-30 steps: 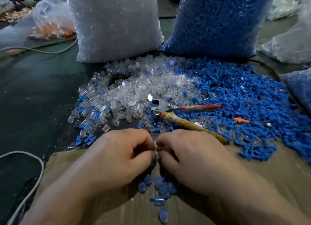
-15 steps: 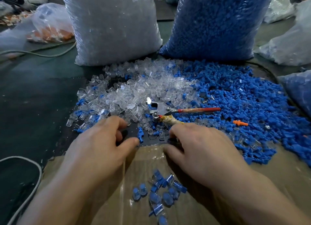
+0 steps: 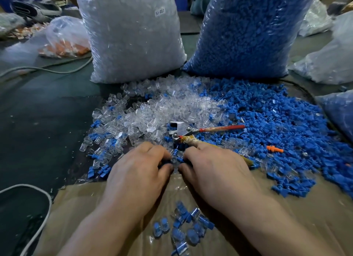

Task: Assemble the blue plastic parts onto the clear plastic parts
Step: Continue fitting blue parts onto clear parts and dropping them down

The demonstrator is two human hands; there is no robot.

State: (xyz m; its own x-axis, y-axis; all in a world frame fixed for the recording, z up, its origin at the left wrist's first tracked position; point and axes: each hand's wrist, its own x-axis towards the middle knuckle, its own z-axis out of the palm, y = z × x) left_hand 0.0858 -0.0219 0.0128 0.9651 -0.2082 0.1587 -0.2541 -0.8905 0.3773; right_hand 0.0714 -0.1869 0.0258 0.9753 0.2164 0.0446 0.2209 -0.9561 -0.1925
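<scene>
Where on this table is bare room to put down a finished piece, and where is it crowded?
Free: the dark table left of the clear parts, and the cardboard at its left corner. Crowded: the clear parts, the blue parts right of them, and around the pliers.

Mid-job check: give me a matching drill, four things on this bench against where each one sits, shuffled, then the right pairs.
1 clear-parts bag
2 blue-parts bag
3 orange plug
4 assembled pieces

a on the cardboard
b back right
c back left
d on the loose blue parts

Pairs: 1-c, 2-b, 3-d, 4-a
</scene>
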